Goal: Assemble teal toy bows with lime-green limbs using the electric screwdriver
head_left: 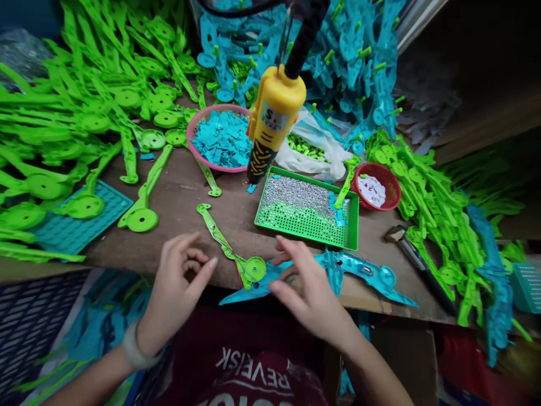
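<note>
My left hand (180,282) hovers at the table's front edge, fingers loosely bent and thumb apart, holding nothing I can see. Just right of it lies a lime-green plastic arm part (252,269) with a round disc end and thin wires along it. Its disc end rests over a translucent blue bow-shaped plastic part (346,265) at the table edge. My right hand (310,285) is over the middle of that blue part, thumb and fingers spread; it seems to hold nothing. Contact with the blue part is unclear.
A yellow electric screwdriver (276,107) hangs above the table. Behind stand a green tray (306,228) of screws, a pink basket (198,155) of blue pieces and a red basket (391,194). A hammer (412,254) lies right. Green parts (93,121) and blue parts (350,67) are heaped around.
</note>
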Demonstrator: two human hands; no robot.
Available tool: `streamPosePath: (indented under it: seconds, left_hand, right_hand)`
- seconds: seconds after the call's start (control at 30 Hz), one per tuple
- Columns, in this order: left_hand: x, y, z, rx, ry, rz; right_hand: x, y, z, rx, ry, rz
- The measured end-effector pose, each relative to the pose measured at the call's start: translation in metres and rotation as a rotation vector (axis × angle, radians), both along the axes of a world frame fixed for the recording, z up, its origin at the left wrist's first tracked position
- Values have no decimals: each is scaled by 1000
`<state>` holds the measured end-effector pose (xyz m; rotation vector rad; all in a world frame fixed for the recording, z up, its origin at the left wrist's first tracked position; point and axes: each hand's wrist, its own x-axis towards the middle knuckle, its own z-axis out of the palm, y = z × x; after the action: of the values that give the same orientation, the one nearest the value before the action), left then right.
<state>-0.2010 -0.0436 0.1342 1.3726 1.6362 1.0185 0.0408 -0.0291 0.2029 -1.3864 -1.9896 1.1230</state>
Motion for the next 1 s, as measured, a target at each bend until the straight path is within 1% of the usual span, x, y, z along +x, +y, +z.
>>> streamPosePath:
  seconds: [0.07, 0.13, 0.2, 0.27, 0.33, 0.43, 0.53, 0.63, 0.7, 0.77, 0.83, 0.9, 1.0]
  left_hand:
    - [3, -4, -1, 144, 171, -174]
    - [6, -3, -5, 245, 221, -330]
    - [8, 0, -10, 304, 223, -395]
    - [9, 3, -16, 342, 231, -409]
    - [8, 4, -19, 372, 241, -413]
    - [6, 2, -23, 386, 257, -425]
    - [2, 0, -26, 415, 304, -468]
    - [1, -1, -29, 469, 384, -516]
    - [1, -1, -31, 496, 424, -518]
    - [3, 0, -30, 497, 435, -514]
    - [6, 3, -26, 463, 428, -520]
    - [8, 8, -21, 404, 422, -535]
    - [10, 16, -13, 314, 424, -577]
  right_hand:
    - [-32, -4, 6, 83, -232, 107]
    - [-60, -8, 2, 171, -446, 181]
    - [-75, -12, -8, 258, -638, 192]
    - [-77, -17, -20, 345, -732, 190]
    - [-71, -22, -28, 397, -709, 197]
    - [-58, -27, -32, 392, -623, 204]
    - [-49, -22, -33, 347, -588, 210]
    - [-42, -10, -37, 277, -508, 146]
    - [-38, -1, -40, 214, -439, 105]
    - [-35, 6, -42, 159, -386, 107]
    - [-33, 10, -42, 131, -362, 140]
    - [-30, 13, -38, 135, -375, 209]
    - [-25, 17, -28, 194, -480, 353]
